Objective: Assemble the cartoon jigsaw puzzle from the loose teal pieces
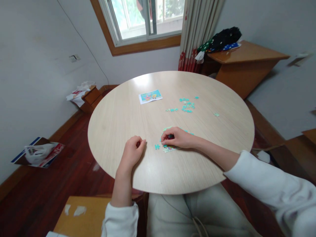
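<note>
I sit at a round pale wooden table [118, 112]. My right hand [178, 138] rests with curled fingers on a partly joined teal jigsaw [170, 148], pressing down on a piece at its left edge. One loose teal piece [157, 146] lies just left of it. My left hand [133, 152] lies curled on the table left of that piece, thumb against the fingers; I cannot make out anything in it. Several loose teal pieces [187, 106] are scattered farther back, with a single piece [216, 114] to the right. A small picture card [150, 96] lies beyond them.
A wooden desk [244, 62] with dark clothes stands at the back right beside a curtain [197, 33]. A window [145, 16] is behind the table. A low wooden stand [91, 97] with papers is at the left; a bag [37, 154] lies on the red floor.
</note>
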